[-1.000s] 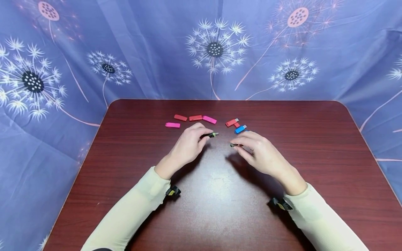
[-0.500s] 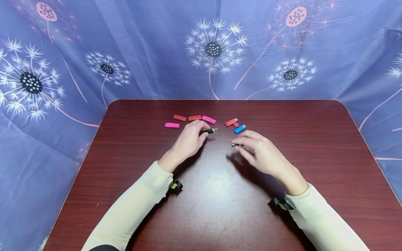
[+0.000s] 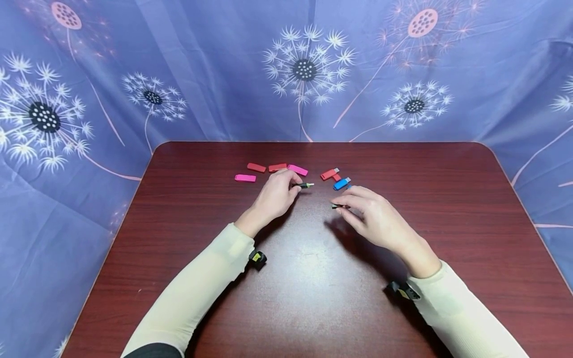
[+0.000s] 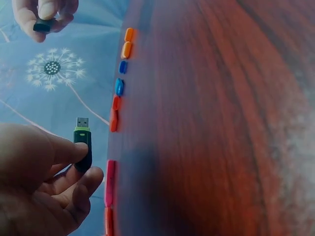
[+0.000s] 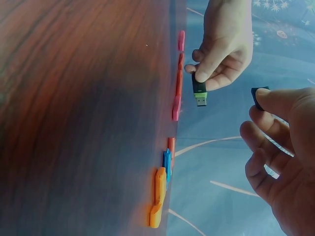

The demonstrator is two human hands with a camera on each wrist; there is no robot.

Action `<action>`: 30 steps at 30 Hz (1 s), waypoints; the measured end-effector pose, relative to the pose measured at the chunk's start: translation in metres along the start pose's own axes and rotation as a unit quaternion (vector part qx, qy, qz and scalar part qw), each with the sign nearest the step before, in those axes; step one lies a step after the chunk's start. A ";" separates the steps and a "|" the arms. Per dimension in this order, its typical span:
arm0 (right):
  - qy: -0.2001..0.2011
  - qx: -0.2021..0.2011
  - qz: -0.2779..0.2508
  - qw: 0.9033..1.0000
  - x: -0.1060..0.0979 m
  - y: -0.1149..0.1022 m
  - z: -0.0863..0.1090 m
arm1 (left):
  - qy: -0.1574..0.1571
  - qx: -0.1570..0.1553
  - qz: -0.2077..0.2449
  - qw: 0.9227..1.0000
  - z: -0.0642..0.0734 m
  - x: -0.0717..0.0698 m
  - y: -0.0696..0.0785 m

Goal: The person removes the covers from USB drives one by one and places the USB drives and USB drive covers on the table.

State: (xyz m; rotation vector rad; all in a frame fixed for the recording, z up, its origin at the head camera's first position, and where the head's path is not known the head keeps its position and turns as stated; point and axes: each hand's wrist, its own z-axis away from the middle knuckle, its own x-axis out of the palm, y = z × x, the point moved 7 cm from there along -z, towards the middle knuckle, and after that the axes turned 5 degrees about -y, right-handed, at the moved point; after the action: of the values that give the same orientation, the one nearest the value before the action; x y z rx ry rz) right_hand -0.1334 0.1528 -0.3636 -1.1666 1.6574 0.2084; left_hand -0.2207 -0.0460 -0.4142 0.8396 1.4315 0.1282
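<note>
My left hand [image 3: 274, 199] pinches a black USB flash drive [image 4: 82, 147] between thumb and fingers, just above the table. Its green-edged end and bare metal plug point right, toward the other hand. Across a gap, my right hand [image 3: 378, 221] pinches a small black cap [image 5: 259, 97] between thumb and fingertip. Drive and cap are apart. Beyond the right hand lie a red USB drive [image 3: 329, 174] and a blue USB drive [image 3: 341, 184], both with plugs showing, and a small red piece [image 3: 336, 177].
Behind the left hand lie pink sticks [image 3: 245, 178] and red sticks [image 3: 256, 168]. Orange pieces [image 5: 160, 187] appear in the wrist views, hidden by the right hand in the head view. The dark red table [image 3: 179, 238] meets a blue flowered cloth [image 3: 224, 74] at the back.
My left hand has moved slightly away and to the right with the black drive, whose plug has turned a little. The right hand has stayed nearly still.
</note>
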 end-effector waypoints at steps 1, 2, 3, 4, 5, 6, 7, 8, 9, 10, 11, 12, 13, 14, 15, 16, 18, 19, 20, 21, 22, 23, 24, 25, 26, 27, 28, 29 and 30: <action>-0.001 0.002 0.000 1.000 0.000 0.001 0.000 | 0.001 0.000 -0.003 1.000 -0.001 0.000 0.000; -0.001 0.003 0.001 1.000 0.000 0.001 0.001 | 0.001 -0.002 -0.006 1.000 -0.002 0.001 0.000; -0.002 0.004 0.001 1.000 0.000 0.001 0.001 | 0.001 -0.002 -0.009 1.000 -0.003 0.002 0.000; -0.002 0.004 0.002 1.000 0.000 0.001 0.001 | 0.002 -0.005 -0.011 1.000 -0.004 0.002 -0.001; 0.000 0.004 0.002 1.000 0.000 0.001 0.001 | 0.003 -0.008 -0.012 1.000 -0.005 0.002 -0.001; 0.000 0.003 0.002 1.000 0.000 0.001 0.001 | 0.002 -0.013 -0.014 1.000 -0.006 0.002 -0.001; 0.000 0.003 0.002 1.000 0.000 0.002 0.001 | 0.001 -0.018 -0.014 1.000 -0.006 0.003 -0.002; 0.000 0.002 0.003 1.000 0.000 0.002 0.001 | 0.000 -0.025 -0.014 1.000 -0.007 0.003 -0.002; -0.001 0.002 0.003 1.000 0.000 0.002 0.001 | -0.002 -0.031 -0.015 0.999 -0.008 0.004 -0.003; -0.002 0.002 0.003 1.000 -0.001 0.002 0.001 | -0.003 -0.037 -0.015 0.999 -0.009 0.004 -0.004; -0.002 0.003 0.002 1.000 -0.001 0.002 0.001 | -0.006 -0.044 -0.016 0.999 -0.010 0.005 -0.004; -0.003 0.004 0.002 1.000 -0.001 0.002 0.001 | -0.008 -0.050 -0.017 0.999 -0.010 0.005 -0.005; -0.004 0.006 0.000 1.000 -0.001 0.003 0.001 | -0.009 -0.055 -0.018 0.998 -0.011 0.006 -0.005; -0.004 0.008 0.000 1.000 -0.001 0.003 0.001 | -0.011 -0.061 -0.017 0.998 -0.012 0.007 -0.006; -0.005 0.010 -0.001 1.000 -0.001 0.003 0.002 | -0.013 -0.066 -0.017 0.998 -0.013 0.007 -0.006; -0.006 0.012 -0.002 1.000 -0.001 0.003 0.002 | -0.013 -0.071 -0.018 0.997 -0.014 0.008 -0.007; -0.007 0.016 -0.004 1.000 -0.001 0.004 0.002 | -0.016 -0.079 -0.023 0.997 -0.016 0.009 -0.008; -0.007 0.018 -0.005 1.000 -0.001 0.004 0.002 | -0.018 -0.082 -0.024 0.996 -0.017 0.010 -0.008; -0.007 0.019 -0.005 1.000 -0.002 0.004 0.002 | -0.020 -0.086 -0.025 0.996 -0.018 0.010 -0.009; -0.007 0.019 -0.007 1.000 -0.002 0.004 0.002 | -0.021 -0.089 -0.028 0.995 -0.019 0.011 -0.009; -0.006 0.019 -0.008 1.000 -0.002 0.004 0.002 | -0.024 -0.092 -0.029 0.995 -0.020 0.012 -0.009; -0.006 0.019 -0.009 1.000 -0.002 0.004 0.002 | -0.026 -0.094 -0.031 0.995 -0.021 0.012 -0.010; -0.005 0.019 -0.009 1.000 -0.002 0.004 0.003 | -0.028 -0.096 -0.031 0.994 -0.022 0.013 -0.010; -0.004 0.018 -0.009 1.000 -0.002 0.005 0.003 | -0.030 -0.099 -0.031 0.994 -0.022 0.014 -0.010; -0.004 0.018 -0.008 1.000 -0.002 0.005 0.003 | -0.031 -0.101 -0.033 0.994 -0.023 0.014 -0.010; -0.003 0.018 -0.008 1.000 -0.002 0.005 0.003 | -0.032 -0.102 -0.033 0.994 -0.023 0.015 -0.010; -0.003 0.018 -0.006 1.000 -0.002 0.005 0.004 | -0.032 -0.103 -0.034 0.994 -0.024 0.015 -0.010; -0.003 0.019 -0.005 1.000 -0.002 0.005 0.004 | -0.032 -0.103 -0.036 0.994 -0.024 0.016 -0.010; -0.003 0.020 -0.004 1.000 -0.003 0.005 0.004 | -0.032 -0.103 -0.037 0.994 -0.025 0.017 -0.010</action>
State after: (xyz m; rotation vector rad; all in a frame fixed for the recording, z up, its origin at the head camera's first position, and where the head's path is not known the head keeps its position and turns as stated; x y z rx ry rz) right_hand -0.1347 0.1592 -0.3650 -1.1416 1.6437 0.1727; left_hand -0.2441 -0.0335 -0.4313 0.6163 1.3611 0.1883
